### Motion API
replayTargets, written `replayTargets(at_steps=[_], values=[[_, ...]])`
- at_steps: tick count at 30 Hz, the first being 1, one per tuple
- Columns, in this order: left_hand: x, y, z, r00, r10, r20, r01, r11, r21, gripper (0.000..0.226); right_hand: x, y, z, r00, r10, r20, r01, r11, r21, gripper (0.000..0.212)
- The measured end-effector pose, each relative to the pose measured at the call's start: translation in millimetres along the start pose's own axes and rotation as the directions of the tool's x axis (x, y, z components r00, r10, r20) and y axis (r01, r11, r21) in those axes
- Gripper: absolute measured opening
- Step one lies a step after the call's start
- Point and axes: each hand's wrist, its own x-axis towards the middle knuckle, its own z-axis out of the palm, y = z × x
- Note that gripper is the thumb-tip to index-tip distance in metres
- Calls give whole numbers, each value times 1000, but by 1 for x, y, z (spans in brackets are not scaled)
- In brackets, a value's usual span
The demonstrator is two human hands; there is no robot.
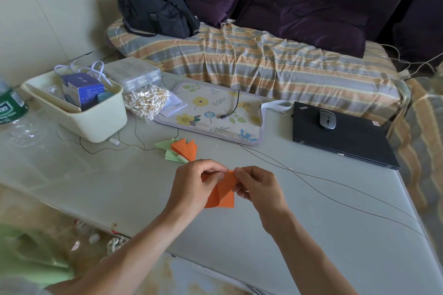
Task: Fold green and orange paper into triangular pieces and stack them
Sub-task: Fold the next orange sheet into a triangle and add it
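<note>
- Both hands hold the orange paper point(221, 193) just above the worktop point(311, 235): left hand point(196, 187) and right hand point(257, 187) each pinch its upper edge.
- Step, as I judge it: mid-fold, one flap curled over.
- Next likely needs pressing the crease, then adding it to the stack of folded triangles point(181, 151) nearby.

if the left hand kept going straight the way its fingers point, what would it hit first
Probably the right hand. The left hand points right across the orange paper both hands pinch, so the right fingertips lie just ahead, though depth is uncertain.
</note>
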Motion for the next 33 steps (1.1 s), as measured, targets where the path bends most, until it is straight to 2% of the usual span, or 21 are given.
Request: replayTargets(at_steps=[12, 15, 18, 21, 24, 26, 30, 33], values=[[1, 1, -1, 998, -67, -9, 67, 997, 33, 17, -1, -1, 0, 999, -36, -23, 37, 999, 7, 22], [2, -2, 0, 993, -116, -10, 116, 993, -5, 17, -2, -2, 1, 999, 11, 30, -13, 997, 81, 21], [2, -5, 0, 984, -177, -29, 175, 983, -59, 15, -4, -1, 3, 994, 39, 100, -45, 998, 50, 22], [3, -6, -1, 976, -219, -4, 218, 973, -80, 8, -2, 0, 4, 999, 14, 35, -14, 1000, -7, 18], [1, -6, 0, 951, -294, 96, 300, 952, -64, 6, 0, 1, 2, 999, -11, -43, 10, 1000, -22, 14], [0, -6, 2, 936, -333, 113, 341, 938, -60, 7, 1, 2, 1, 999, -3, -36, 2, 1000, -21, 13], [3, -7, 1, 914, -404, 45, 406, 896, -180, 10, 1, 4, 4, 997, 44, 62, -42, 999, -24, 14], [4, -8, 1, 895, -444, 44, 440, 864, -243, 9, 2, 5, 4, 998, 24, 54, -19, 996, -89, 13]])
